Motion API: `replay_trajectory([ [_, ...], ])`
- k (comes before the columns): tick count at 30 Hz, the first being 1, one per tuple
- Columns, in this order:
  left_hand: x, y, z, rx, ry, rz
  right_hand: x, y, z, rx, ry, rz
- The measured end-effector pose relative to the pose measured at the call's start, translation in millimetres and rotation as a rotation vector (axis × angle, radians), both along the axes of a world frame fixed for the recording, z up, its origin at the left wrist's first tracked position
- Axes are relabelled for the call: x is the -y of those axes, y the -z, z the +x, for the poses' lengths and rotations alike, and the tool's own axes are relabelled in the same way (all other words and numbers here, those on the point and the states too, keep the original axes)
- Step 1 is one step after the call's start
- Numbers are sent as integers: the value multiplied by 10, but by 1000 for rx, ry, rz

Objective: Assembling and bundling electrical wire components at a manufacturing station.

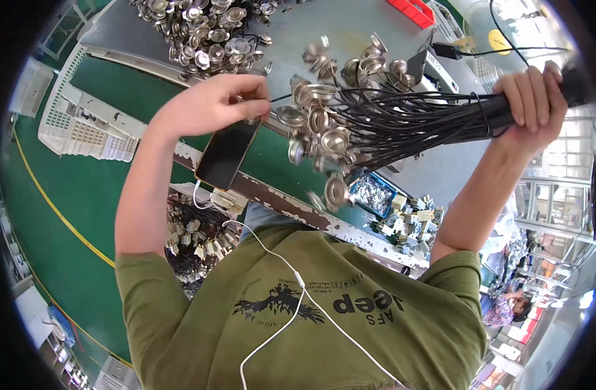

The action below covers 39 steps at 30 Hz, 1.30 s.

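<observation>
My right hand [532,101] is wrapped round a thick bundle of black cables [428,117], raised over the bench on the right. A tie loops round the bundle near that hand. Shiny round metal cups [334,140] hang from the cables' free ends and spread toward the middle, some blurred. At the left my left hand [213,104] is closed, thumb against fingers, on a small metal cup end [252,119], mostly hidden by the fingers. A short black cable runs from it toward the bundle. Just below this hand is a dark phone [228,155] with a white cord plugged in.
A heap of metal cups [213,32] lies at the bench's far left. Near the front edge are a blue tray [375,194] of small metal parts and pale connector blocks [412,221]. A red bin [412,12] stands far back. Another person [508,308] is at the lower right.
</observation>
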<state>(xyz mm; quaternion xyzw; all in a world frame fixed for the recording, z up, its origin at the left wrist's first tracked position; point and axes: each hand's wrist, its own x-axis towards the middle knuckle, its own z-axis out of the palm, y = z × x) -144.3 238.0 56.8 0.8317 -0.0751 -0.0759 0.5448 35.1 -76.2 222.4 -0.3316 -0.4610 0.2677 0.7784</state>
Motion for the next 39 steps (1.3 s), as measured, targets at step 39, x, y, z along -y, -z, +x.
replay_trajectory([
  [39, 453, 205, 175, 80, -243, 140, -506, -65, -235, 8, 106, -83],
])
